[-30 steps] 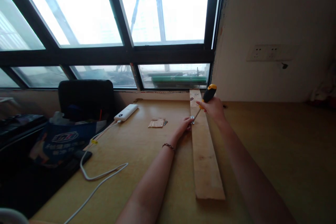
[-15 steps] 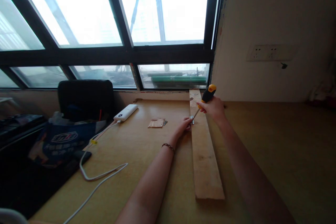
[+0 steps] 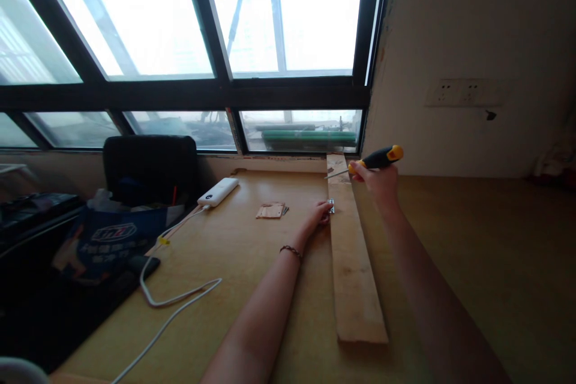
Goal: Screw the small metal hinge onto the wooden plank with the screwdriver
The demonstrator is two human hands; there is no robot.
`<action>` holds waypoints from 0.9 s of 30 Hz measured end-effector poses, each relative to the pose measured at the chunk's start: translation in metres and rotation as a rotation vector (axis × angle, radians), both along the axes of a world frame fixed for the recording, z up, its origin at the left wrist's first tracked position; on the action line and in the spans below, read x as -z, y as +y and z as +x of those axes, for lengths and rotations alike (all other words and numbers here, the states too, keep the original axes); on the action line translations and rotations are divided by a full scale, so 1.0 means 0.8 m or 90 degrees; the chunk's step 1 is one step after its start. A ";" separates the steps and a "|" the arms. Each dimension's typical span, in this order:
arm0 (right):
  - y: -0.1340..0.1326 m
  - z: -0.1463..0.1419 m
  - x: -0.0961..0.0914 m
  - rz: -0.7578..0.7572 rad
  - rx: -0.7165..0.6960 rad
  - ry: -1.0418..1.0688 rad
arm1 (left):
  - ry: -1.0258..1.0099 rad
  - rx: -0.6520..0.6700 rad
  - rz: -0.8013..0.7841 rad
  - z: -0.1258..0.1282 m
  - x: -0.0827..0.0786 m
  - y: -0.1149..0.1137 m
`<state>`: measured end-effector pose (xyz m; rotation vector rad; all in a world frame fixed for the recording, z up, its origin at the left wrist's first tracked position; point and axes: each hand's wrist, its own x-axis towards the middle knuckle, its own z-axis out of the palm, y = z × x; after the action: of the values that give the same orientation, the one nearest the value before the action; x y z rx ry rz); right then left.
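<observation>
Daylight is flooding through the big window [image 3: 279, 18] behind a wooden table [image 3: 252, 264], and a long plank [image 3: 355, 276] is lying flat on it, running away from the person toward the sill. A small metal fitting [image 3: 332, 206] is sitting at the plank's left edge, about halfway along.

The left hand [image 3: 318, 216] is reaching to that fitting with its fingers drawn together, the tips closing on it and steadying it against the wood. The right hand [image 3: 380, 180] is hovering above the plank's far end, fingers wrapping tightly round the handle of a black and yellow screwdriver [image 3: 378, 158]. The tool is lying nearly level, its tip pointing left and hanging in the air, well clear of the fitting.

Off to the left, a power bank [image 3: 218, 191] is trailing a white cable [image 3: 175, 300] across the table, and a small wooden offcut [image 3: 270, 211] is lying near the left hand.

Several risks are showing. Only fingertips are holding the fitting, so it may be free to creep out of line. Nothing seems to be clamping the plank, so a sideways push could slide it. Those left fingertips are also sitting right beside the spot where the tip would work, so a slip off the fitting could jab them.
</observation>
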<state>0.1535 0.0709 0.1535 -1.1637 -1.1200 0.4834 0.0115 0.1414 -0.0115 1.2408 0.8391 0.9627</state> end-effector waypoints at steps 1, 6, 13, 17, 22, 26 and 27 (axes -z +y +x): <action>-0.001 -0.002 -0.001 0.026 -0.014 0.019 | 0.002 -0.004 0.003 0.000 -0.001 -0.002; -0.016 -0.001 0.006 0.201 0.035 -0.094 | 0.023 -0.017 0.027 0.000 -0.010 -0.009; -0.044 0.081 0.107 0.109 -0.064 -0.563 | 0.042 -0.049 0.031 0.001 -0.020 -0.018; -0.047 0.128 0.168 0.027 -0.137 -0.645 | 0.053 -0.070 0.029 0.003 -0.026 -0.024; -0.037 0.133 0.190 -0.064 -0.191 -0.634 | 0.061 -0.079 0.032 0.005 -0.030 -0.026; -0.035 0.127 0.188 -0.087 -0.205 -0.603 | 0.074 -0.067 0.035 0.004 -0.029 -0.025; -0.037 0.128 0.187 -0.089 -0.207 -0.599 | 0.075 -0.068 0.034 0.004 -0.028 -0.025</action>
<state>0.2559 0.0416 0.0038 -1.3752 -2.1342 0.2453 0.0146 0.1217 0.0113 1.3196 0.9863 1.0106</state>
